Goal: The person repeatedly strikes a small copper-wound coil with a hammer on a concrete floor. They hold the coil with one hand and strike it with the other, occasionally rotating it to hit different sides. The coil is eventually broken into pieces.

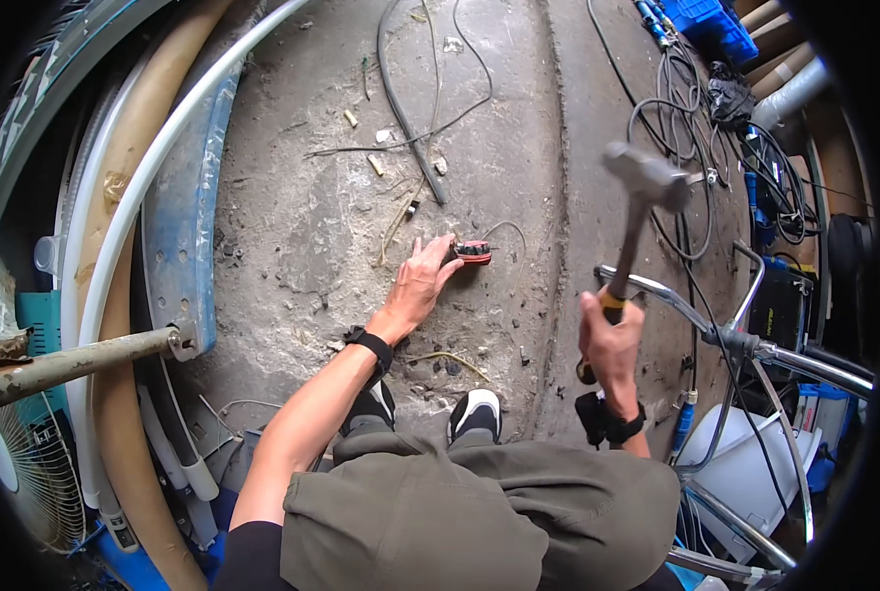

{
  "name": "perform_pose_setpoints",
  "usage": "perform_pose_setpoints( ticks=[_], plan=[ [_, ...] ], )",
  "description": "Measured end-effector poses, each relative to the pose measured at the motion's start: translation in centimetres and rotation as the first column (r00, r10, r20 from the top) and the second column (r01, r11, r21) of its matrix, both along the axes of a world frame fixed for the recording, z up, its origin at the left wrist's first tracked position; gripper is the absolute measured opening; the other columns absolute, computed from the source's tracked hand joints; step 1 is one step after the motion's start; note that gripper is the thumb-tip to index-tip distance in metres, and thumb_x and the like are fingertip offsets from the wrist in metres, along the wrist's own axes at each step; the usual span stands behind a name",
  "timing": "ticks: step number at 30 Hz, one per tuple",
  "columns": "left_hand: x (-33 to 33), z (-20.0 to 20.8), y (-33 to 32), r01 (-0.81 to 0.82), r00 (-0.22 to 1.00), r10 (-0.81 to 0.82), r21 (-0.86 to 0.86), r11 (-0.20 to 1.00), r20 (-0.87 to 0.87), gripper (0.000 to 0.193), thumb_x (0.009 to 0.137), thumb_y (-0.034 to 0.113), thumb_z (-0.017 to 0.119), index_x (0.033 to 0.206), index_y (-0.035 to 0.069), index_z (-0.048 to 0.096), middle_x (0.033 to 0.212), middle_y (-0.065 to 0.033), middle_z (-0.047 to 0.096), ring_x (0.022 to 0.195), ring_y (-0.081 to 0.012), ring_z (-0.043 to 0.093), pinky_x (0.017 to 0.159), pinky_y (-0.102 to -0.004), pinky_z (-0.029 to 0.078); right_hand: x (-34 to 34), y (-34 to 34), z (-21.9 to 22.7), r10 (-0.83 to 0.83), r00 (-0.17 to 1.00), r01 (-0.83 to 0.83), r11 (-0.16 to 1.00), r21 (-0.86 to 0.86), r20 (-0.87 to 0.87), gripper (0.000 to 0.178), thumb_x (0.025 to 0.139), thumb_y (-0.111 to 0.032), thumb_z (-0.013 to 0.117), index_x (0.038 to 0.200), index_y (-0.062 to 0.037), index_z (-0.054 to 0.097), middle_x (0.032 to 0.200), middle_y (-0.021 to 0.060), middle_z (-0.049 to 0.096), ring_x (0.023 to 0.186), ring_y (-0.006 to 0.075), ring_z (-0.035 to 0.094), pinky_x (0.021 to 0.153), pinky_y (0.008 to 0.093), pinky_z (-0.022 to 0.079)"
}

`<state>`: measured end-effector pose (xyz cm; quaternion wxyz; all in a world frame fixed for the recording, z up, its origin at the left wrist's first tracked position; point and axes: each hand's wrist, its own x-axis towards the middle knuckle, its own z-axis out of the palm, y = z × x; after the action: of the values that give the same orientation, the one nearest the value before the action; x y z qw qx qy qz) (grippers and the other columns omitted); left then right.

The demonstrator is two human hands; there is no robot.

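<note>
My right hand [612,340] is wrapped round the black and yellow grip of a hammer [639,231]. The hammer is raised, its grey metal head up and to the right of my left hand. My left hand [424,280] is down at the floor, thumb and fingers closed on the left end of a small red and black object [473,253]. What kind of object this is I cannot make out; a thin wire [515,229] curves beside it. Part of its left end is hidden by my fingers.
The concrete floor [312,227] is rough, with rubble, cable offcuts and a thick grey cable [401,98] ahead. Long tubes [120,197] and a fan [26,473] stand at left. At right are a chrome tubular frame [676,295], coiled black cables [681,108] and a blue crate [711,28].
</note>
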<state>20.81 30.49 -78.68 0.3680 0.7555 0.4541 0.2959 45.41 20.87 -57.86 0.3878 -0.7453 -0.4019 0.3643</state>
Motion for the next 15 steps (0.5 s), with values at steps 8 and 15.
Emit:
perform_pose_setpoints(
  ticks=[8,15],
  plan=[
    [1.5,0.6,-0.8,0.043,0.999,-0.043,-0.013,0.999,-0.017,0.046,0.106,0.025,0.067,0.144,-0.001,0.060,0.141,-0.0233,0.066,0.127,-0.0458,0.064,0.120,-0.0607,0.042,-1.2,-7.1,-13.6,0.136,0.980,-0.070,0.916,-0.395,0.143,0.026,0.091,-0.013,0.069,0.074,0.0053,0.061,0.058,0.0114,0.059,0.056,0.0170,0.059,0.055,0.0409,0.045],
    [2.1,0.9,-0.2,0.046,0.999,-0.044,0.092,0.995,-0.024,0.037,0.108,0.014,0.060,0.142,0.001,0.058,0.136,-0.0241,0.068,0.130,-0.0438,0.063,0.122,-0.0600,0.039,-0.7,-1.8,-3.1,-0.126,0.979,0.072,0.949,-0.307,-0.159,0.030,0.098,-0.015,0.072,0.075,-0.0013,0.059,0.061,0.0008,0.058,0.051,0.0095,0.052,0.048,0.0320,0.041]
  ],
)
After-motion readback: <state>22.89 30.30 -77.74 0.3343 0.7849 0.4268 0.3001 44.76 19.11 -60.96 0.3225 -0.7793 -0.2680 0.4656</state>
